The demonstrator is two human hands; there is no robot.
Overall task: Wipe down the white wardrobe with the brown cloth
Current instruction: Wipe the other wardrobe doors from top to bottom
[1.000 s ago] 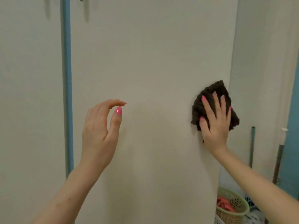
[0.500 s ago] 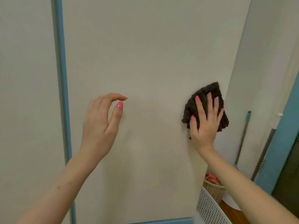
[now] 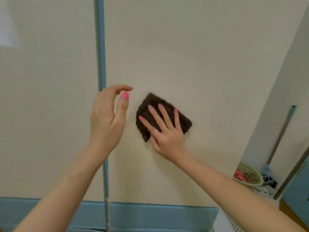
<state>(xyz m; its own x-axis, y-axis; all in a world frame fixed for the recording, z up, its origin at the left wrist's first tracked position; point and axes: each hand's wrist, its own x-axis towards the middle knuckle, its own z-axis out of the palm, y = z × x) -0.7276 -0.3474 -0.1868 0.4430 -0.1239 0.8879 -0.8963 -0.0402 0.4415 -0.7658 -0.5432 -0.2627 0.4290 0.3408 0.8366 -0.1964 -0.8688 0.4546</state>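
Pressing brown cloth (image 3: pixel 164 117) flat on white wardrobe (image 3: pixel 192 64), right hand (image 3: pixel 167 133) fingers spread; left hand (image 3: pixel 107 121) loose, empty.

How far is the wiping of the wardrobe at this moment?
Done: cannot tell; the wardrobe panel shows no wipe marks. In hand: the right hand presses the brown cloth flat on it, while the left hand hovers empty. Left: unclear; perhaps the left panel.

Two hands (image 3: pixel 107 121), one cloth (image 3: pixel 150 104), one basket (image 3: pixel 250 177)
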